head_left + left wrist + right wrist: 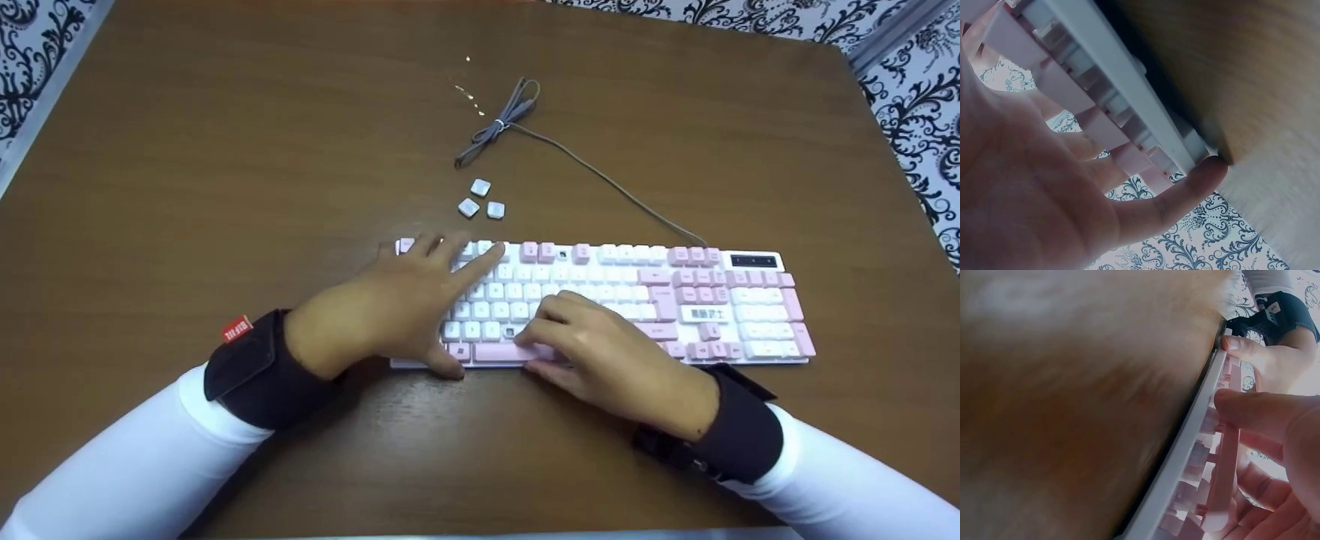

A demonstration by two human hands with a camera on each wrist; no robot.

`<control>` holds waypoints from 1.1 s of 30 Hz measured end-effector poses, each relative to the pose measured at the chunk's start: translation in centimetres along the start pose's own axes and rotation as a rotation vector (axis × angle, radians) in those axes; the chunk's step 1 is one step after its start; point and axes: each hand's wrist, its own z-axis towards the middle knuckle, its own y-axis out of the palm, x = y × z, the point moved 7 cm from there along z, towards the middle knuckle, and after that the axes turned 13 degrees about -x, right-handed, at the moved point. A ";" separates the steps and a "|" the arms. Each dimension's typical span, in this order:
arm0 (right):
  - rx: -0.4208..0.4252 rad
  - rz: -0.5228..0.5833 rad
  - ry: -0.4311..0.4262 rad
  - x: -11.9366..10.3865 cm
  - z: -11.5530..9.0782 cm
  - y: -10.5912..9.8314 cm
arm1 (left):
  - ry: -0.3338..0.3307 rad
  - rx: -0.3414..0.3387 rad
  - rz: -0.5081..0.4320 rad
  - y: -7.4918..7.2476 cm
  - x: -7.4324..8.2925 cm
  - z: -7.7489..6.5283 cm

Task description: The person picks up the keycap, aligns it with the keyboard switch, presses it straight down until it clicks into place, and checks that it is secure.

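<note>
A white and pink keyboard [705, 315] lies on the wooden table. My left hand [397, 300] spreads over its left end, fingers reaching the back rows and thumb [1207, 174] against the front edge. My right hand [600, 352] bends over the long pink space bar [495, 352]. Its thumb [1235, 405] is at the bar's front side and its fingers curl down behind, pinching the bar. Beside those fingertips is a bare key socket [510, 331]; another socket [562, 255] shows in the top row. Three loose white keycaps [469, 208] lie behind the keyboard.
A grey cable [622, 187] runs from the keyboard's back to a tied bundle [499, 125]. Small bright specks [469, 96] lie left of the bundle. Black-and-white patterned surfaces [922, 127] show beyond the table [225, 150].
</note>
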 end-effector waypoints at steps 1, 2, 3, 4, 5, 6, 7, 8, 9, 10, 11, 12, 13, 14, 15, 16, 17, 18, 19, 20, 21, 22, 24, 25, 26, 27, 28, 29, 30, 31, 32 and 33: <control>-0.003 -0.004 -0.001 0.0 0.0 -0.1 | -0.002 0.001 0.000 0.0 0.0 0.0; -0.005 -0.010 -0.004 0.0 0.0 -0.1 | -0.002 0.000 -0.002 -0.1 0.0 0.0; -0.009 -0.013 -0.009 -0.1 0.0 -0.2 | -0.002 -0.001 -0.004 -0.1 0.0 0.0; -0.014 -0.015 -0.016 -0.1 0.0 -0.3 | -0.001 -0.005 -0.005 0.0 0.0 0.1; -0.019 -0.016 -0.023 -0.1 -0.1 -0.3 | 0.001 -0.008 -0.004 0.0 0.0 0.1; -0.020 -0.016 -0.030 -0.2 -0.1 -0.4 | 0.002 -0.010 -0.003 0.0 0.0 0.1; -0.018 -0.014 -0.036 -0.2 -0.1 -0.6 | 0.003 -0.008 -0.004 0.0 0.0 0.1; -0.015 -0.014 -0.042 -0.2 -0.1 -0.7 | 0.006 -0.003 -0.004 0.0 0.0 0.1; -0.012 -0.013 -0.047 -0.2 -0.1 -0.8 | 0.008 0.003 -0.001 -0.1 0.0 0.1; -0.008 -0.012 -0.052 -0.2 -0.1 -1.0 | 0.009 0.008 0.000 -0.1 0.0 0.1; -0.004 -0.011 -0.055 -0.2 0.0 -1.0 | 0.010 0.014 0.001 -0.2 0.0 0.0; -0.002 -0.009 -0.057 -0.2 0.1 -1.1 | 0.011 0.018 0.003 -0.3 0.0 0.0; -0.003 -0.007 -0.061 -0.2 0.1 -1.1 | 0.011 0.021 0.004 -0.3 0.0 0.0; -0.007 -0.003 -0.064 -0.3 0.2 -1.1 | 0.011 0.021 0.007 -0.3 0.0 0.0; -0.012 0.000 -0.067 -0.3 0.3 -1.0 | 0.010 0.018 0.007 -0.3 0.0 0.0; -0.015 0.002 -0.070 -0.3 0.3 -0.9 | 0.008 0.014 0.003 -0.3 0.0 0.0; -0.017 -0.001 -0.073 -0.3 0.4 -0.9 | 0.006 0.013 0.001 -0.3 0.0 -0.1; -0.018 -0.005 -0.074 -0.3 0.5 -0.8 | 0.003 0.014 0.001 -0.3 0.0 -0.1; -0.018 -0.012 -0.075 -0.3 0.5 -0.7 | 0.003 0.019 0.000 -0.4 0.0 -0.1; -0.014 -0.021 -0.075 -0.3 0.5 -0.7 | 0.003 0.024 -0.002 -0.4 0.0 -0.1; -0.009 -0.032 -0.075 -0.3 0.5 -0.6 | 0.004 0.028 -0.004 -0.5 0.0 -0.2; -0.002 -0.043 -0.076 -0.3 0.4 -0.5 | 0.005 0.033 -0.005 -0.5 0.0 -0.2; 0.009 -0.062 -0.077 -0.4 0.3 -0.3 | 0.010 0.039 -0.004 -0.5 0.1 -0.1; 0.012 -0.067 -0.078 -0.4 0.3 -0.2 | 0.011 0.037 -0.008 -0.5 0.1 -0.1; 0.014 -0.068 -0.080 -0.4 0.2 -0.1 | 0.012 0.033 -0.011 -0.4 0.1 -0.1; 0.012 -0.067 -0.080 -0.4 0.2 0.0 | 0.012 0.029 -0.014 -0.3 0.1 -0.1; 0.009 -0.067 -0.079 -0.4 0.2 0.1 | 0.012 0.024 -0.018 -0.2 0.1 -0.1; 0.007 -0.065 -0.076 -0.4 0.3 0.1 | 0.012 0.021 -0.022 -0.1 0.0 -0.1; 0.004 -0.064 -0.072 -0.4 0.3 0.2 | 0.011 0.019 -0.023 -0.1 0.0 -0.1; 0.001 -0.063 -0.067 -0.4 0.3 0.2 | 0.010 0.019 -0.023 0.0 0.0 -0.1; 0.000 -0.062 -0.062 -0.4 0.3 0.2 | 0.011 0.020 -0.023 0.0 0.0 -0.1; 0.000 -0.063 -0.056 -0.4 0.3 0.1 | 0.010 0.019 -0.022 0.0 0.0 0.0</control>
